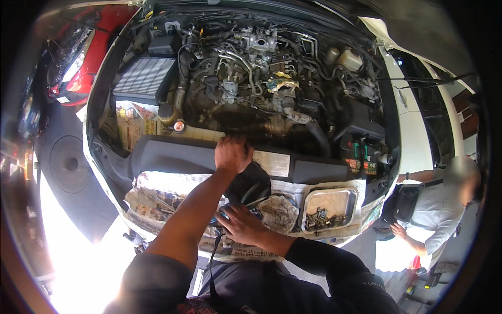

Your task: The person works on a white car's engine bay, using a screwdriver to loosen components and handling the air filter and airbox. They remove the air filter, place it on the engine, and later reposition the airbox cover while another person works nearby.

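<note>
1. Red car [86, 73] stands at our far left, its headlight facing us.
2. Printed paper [133, 118] in yellow and red with a cartoon figure hangs below a pale ribbed filter panel [144, 78].
3. Newspaper [170, 180] covers the front edge; a bold dark headline runs across its lower middle, right way up for us.
4. Round cap [179, 126] bears a small white and red label, facing upward.
5. Our left hand [232, 153] lies over the grey panel [180, 152], fingers bent toward the engine; we cannot tell whether that grip is clenched.
6. Our right hand [241, 224] sits nearer our body, fingers curled against a small blue item [225, 213]; the fingers hide too much to tell whether the grip grasps it.
7. Black item [250, 182] lies between our hands, bunched, its pointing end unclear; beside it a thin pale rod [255, 201] slants up to the right.
8. White label [274, 163] with small dark print, too fine to read, lies flat on the panel.
9. Metal tray [327, 209] holds bolts [321, 219].
10. Battery [358, 152] shows red and green labels.
11. Co-worker [436, 209] in a light shirt stands at far right.
</note>
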The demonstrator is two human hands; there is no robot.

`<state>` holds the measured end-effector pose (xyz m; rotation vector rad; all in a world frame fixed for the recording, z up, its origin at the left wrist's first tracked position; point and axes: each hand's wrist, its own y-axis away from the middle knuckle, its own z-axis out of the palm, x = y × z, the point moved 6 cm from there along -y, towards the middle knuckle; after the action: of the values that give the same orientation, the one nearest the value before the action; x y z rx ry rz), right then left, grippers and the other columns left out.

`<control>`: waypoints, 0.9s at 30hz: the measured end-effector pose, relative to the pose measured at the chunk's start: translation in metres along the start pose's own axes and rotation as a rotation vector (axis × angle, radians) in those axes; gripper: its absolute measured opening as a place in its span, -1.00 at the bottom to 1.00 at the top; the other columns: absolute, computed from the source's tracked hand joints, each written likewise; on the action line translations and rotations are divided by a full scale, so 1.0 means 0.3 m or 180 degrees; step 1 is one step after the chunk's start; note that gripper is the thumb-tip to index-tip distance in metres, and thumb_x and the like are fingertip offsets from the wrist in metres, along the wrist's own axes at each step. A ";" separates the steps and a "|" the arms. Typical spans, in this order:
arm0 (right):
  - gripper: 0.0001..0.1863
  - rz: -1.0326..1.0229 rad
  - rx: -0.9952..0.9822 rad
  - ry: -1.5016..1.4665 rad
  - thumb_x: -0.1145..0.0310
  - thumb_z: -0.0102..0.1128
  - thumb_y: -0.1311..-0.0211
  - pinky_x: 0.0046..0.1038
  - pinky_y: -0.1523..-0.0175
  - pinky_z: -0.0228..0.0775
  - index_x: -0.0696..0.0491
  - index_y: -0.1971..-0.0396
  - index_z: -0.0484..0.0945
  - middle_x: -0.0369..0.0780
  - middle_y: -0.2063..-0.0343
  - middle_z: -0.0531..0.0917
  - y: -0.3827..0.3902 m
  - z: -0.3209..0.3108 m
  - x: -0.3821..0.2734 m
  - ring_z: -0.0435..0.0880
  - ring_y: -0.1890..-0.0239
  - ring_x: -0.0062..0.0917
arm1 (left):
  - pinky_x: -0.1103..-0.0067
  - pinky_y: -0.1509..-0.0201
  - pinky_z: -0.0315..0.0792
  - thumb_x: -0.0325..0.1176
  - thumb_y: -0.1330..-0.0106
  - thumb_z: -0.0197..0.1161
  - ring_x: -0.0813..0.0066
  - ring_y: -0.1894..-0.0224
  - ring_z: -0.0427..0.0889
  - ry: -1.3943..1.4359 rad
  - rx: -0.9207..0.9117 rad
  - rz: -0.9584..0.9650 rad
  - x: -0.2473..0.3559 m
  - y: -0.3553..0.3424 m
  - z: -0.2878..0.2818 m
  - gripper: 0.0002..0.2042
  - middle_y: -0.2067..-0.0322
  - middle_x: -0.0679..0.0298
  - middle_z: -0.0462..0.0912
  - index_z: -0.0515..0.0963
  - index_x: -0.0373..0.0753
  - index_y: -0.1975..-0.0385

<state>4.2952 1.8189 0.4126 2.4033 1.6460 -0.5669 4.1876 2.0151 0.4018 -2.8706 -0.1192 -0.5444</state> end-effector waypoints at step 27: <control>-0.58 0.0408 0.0898 -0.0361 0.35 0.44 -0.17 -0.08 -0.20 0.41 0.06 -0.04 0.59 -0.08 0.12 0.62 0.500 -0.066 -0.022 0.57 -0.03 -0.10 | 0.24 -0.08 0.51 -0.43 -0.36 0.30 0.03 0.01 0.64 0.0672 0.0235 -0.2481 -0.352 1.789 -0.289 -0.65 0.02 0.02 0.59 0.51 -0.29 -0.13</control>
<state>4.4360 1.7641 0.4226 2.5896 1.4370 -0.9500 4.1229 1.4691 0.3358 -2.5851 -1.2127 -0.9333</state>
